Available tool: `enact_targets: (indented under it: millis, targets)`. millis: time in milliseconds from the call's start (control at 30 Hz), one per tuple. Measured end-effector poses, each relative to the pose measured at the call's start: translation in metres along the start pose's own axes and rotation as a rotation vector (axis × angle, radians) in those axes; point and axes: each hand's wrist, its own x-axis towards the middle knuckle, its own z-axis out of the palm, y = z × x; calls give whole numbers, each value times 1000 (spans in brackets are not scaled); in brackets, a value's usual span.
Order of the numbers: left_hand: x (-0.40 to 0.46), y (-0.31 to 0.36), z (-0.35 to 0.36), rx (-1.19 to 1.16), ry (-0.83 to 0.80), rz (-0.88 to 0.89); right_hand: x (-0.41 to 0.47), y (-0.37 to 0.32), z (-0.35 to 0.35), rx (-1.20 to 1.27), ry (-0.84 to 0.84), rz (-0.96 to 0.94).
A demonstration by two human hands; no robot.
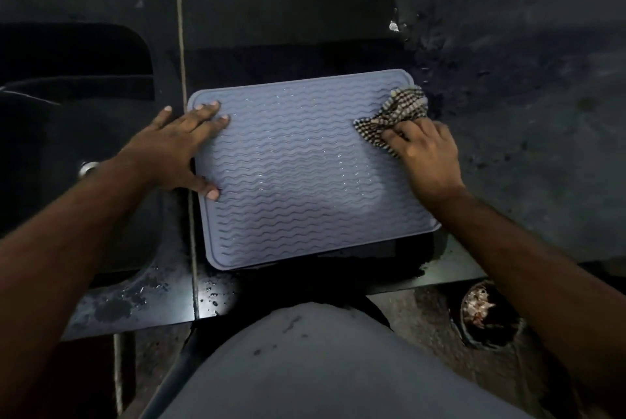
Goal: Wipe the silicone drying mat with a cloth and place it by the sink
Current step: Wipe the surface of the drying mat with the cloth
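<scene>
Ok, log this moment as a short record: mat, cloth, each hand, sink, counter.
mat: grey silicone drying mat, wavy ridges, flat on the counter, droplets glinting on it
cloth: checked cloth, bunched at the mat's far right corner
left hand: left hand spread flat on the mat's left edge
right hand: right hand gripping the cloth
sink: dark sink, left of the mat
counter: black counter, wet patches near the front edge

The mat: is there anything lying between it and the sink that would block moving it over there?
Nothing visible does. The mat lies flat on the dark counter, its left edge close to the sink. Only the left hand, pressing on that edge, lies there. The right hand holds the cloth at the far corner.
</scene>
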Motion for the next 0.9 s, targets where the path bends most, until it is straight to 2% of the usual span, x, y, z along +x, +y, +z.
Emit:
enact_targets:
  millis: [100, 200, 300, 400, 500, 600, 767, 833, 900]
  targets:
    - [1, 0, 0, 5, -6, -4, 5, -30, -9, -53, -73, 273]
    - [1, -3, 0, 2, -9, 8, 29, -76, -27, 62, -183, 535]
    - [1, -6, 1, -3, 4, 44, 41, -116, -43, 141, -253, 658]
    - [0, -11, 4, -2, 32, 80, 49, -168, -55, 189, -240, 623]
    - [2, -13, 3, -2, 48, 103, 67, -227, -66, 219, -262, 512]
    - [3, -12, 3, 4, 72, 116, 81, -271, -72, 295, -208, 465]
    - [2, -23, 14, 8, 151, 166, 73, -307, -65, 781, -76, 414]
    - [0, -26, 19, 19, 181, 176, 57, -307, -51, 715, -55, 278]
    - [1, -26, 20, 29, 185, 195, 42, -295, -36, 613, -120, 94]
